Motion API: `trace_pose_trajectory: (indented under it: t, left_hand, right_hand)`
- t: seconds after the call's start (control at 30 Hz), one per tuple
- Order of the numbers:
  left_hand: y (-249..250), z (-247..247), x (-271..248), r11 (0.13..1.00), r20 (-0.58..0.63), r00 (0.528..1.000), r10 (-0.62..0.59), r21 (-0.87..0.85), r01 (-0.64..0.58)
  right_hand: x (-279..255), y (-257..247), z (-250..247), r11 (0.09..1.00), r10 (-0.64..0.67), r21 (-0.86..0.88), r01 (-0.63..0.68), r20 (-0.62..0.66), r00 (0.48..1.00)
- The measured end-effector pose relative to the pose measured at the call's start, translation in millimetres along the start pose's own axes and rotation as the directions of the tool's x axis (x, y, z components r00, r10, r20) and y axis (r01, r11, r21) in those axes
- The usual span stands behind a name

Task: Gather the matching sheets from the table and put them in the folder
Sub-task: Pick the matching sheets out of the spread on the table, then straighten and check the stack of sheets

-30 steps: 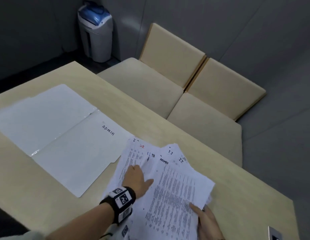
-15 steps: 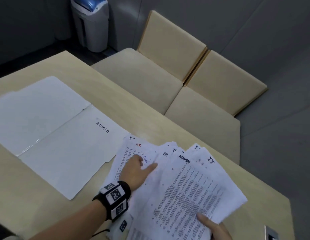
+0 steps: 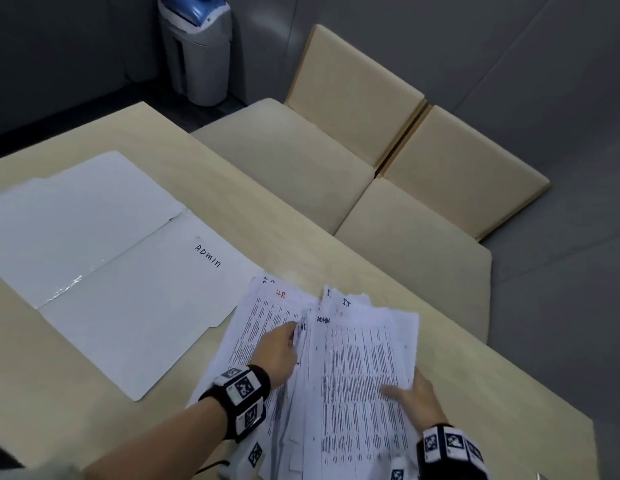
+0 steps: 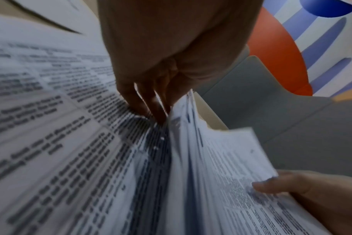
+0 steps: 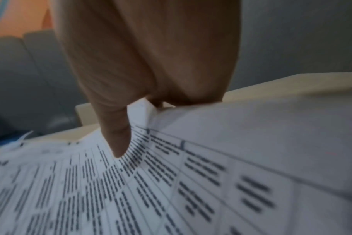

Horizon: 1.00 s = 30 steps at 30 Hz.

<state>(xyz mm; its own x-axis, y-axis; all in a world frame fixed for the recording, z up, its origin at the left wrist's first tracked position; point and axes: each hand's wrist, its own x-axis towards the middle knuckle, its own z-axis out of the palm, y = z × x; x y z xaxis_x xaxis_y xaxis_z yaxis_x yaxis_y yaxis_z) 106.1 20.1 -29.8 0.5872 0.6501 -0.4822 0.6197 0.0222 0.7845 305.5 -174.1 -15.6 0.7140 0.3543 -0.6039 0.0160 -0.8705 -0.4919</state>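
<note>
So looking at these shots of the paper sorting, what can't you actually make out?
- Printed text on the sheets: too small in the head view, motion-blurred in both wrist views.
- Labels on lower sheets: covered by the ADMIN sheet and the left hand.
- Right hand fingers: under the stack; only the thumb shows.
- Stack's near end: cut off by the head view's bottom edge.
- How many sheets: overlapping, uncountable.

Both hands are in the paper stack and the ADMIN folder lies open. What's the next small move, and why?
Probably draw the ADMIN sheet free with the right hand, which pinches its edge, thumb on top. Its heading matches the folder lying open to the left, while the left hand presses fingertips on the HR sheet, pinning the non-matching sheets.
</note>
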Motion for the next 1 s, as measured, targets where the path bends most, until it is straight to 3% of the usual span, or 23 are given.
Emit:
trace_pose_trajectory:
  t: [0.1, 0.2, 0.3, 0.5, 0.63, 0.73, 0.83, 0.9, 0.97, 1.0]
  left_hand:
    - [-8.6, -24.2, 0.1, 0.992, -0.266, 0.964, 0.027, 0.124, 0.006]
    - [-24.6, -50.2, -2.6, 0.95, -0.432, 0.891, -0.137, 0.199, 0.242]
    - [-38.5, -55.9, -9.6, 0.913, -0.395, 0.89, -0.226, 0.232, 0.335]
    - [-31.2, -13.5, -23.3, 0.96, -0.284, 0.956, -0.071, 0.24, 0.143]
    - [-21.7, 8.4, -27.9, 0.985, -0.146, 0.988, -0.047, 0.157, 0.07]
    - [-22.8, 7.2, -26.7, 0.991, -0.073, 0.994, -0.077, 0.105, 0.084]
    - [-29.6, -2.7, -26.1, 0.99, -0.032, 0.992, -0.124, -0.079, 0.121]
    - [-31.4, -8.3, -29.6, 0.975, 0.001, 0.997, -0.071, -0.212, 0.07]
    - [-16.4, -16.3, -38.4, 0.955, 0.051, 0.996, 0.068, -0.292, -0.05]
    - [-4.4, -21.4, -43.0, 0.941, 0.101, 0.985, 0.138, -0.323, -0.099]
  right_hand:
    - [2.2, 7.0, 6.5, 0.977, 0.032, -0.204, -0.062, -0.148, 0.989]
    - [-4.4, 7.6, 6.2, 0.948, 0.041, -0.3, -0.107, -0.221, 0.975]
    - [-1.5, 11.2, 7.5, 0.943, 0.064, -0.305, -0.132, -0.224, 0.972]
    - [-18.3, 8.7, 24.2, 0.967, 0.144, -0.185, -0.174, -0.165, 0.976]
    - [-34.9, 6.5, 52.5, 0.964, 0.221, -0.13, -0.233, -0.099, 0.97]
    - [-46.4, 11.3, 68.1, 0.964, 0.242, -0.115, -0.241, -0.006, 0.97]
    - [-51.6, 14.8, 58.5, 0.96, 0.2, -0.169, -0.222, -0.139, 0.97]
    - [-53.6, 15.9, 44.9, 0.967, 0.161, -0.156, -0.203, -0.245, 0.956]
    - [-54.4, 16.6, 33.0, 0.975, 0.18, -0.081, -0.205, -0.248, 0.952]
    - [-57.5, 13.6, 26.4, 0.981, 0.193, 0.049, -0.187, -0.217, 0.957]
